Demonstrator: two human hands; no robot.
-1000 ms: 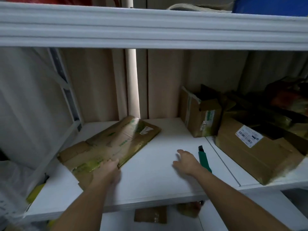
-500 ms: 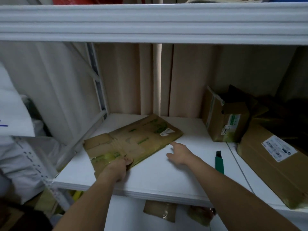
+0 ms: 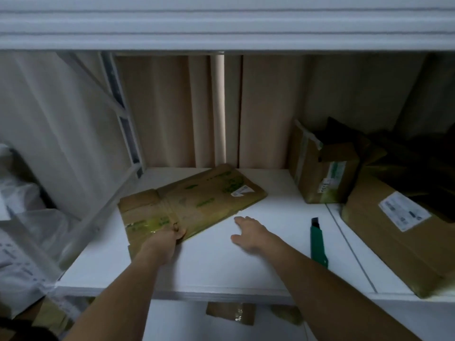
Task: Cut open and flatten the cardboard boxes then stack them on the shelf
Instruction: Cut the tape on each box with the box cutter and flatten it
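A flattened cardboard box (image 3: 194,203) lies on the white shelf (image 3: 221,267), angled so that its far corner points toward the back wall and its near end sits by the shelf's left side. Green print and yellowish tape mark its top, and a small white label sits near its right corner. The person's left hand (image 3: 163,239) grips the near edge of this flat piece, fingers curled over the cardboard with the thumb on top. The right hand (image 3: 248,232) rests on the bare shelf just beside the cardboard's right edge, fingers straight and spread, palm down, holding nothing; I cannot tell whether a fingertip touches the cardboard.

To the right of that hand, a green utility knife (image 3: 317,239) lies on the shelf, its dark tip pointing toward the back, apart from both hands. Farther back on the right stands a small taped box (image 3: 320,178) with its flaps partly up and a green-and-white label on its front. In front of it, at the right edge, a larger sealed box (image 3: 403,244) lies tilted, with a white shipping label on top. Dark, unclear items sit behind these two.

Beige curtains (image 3: 172,109) hang behind the shelf. Below the shelf's front edge, scraps of cardboard (image 3: 231,313) are visible on a lower level.
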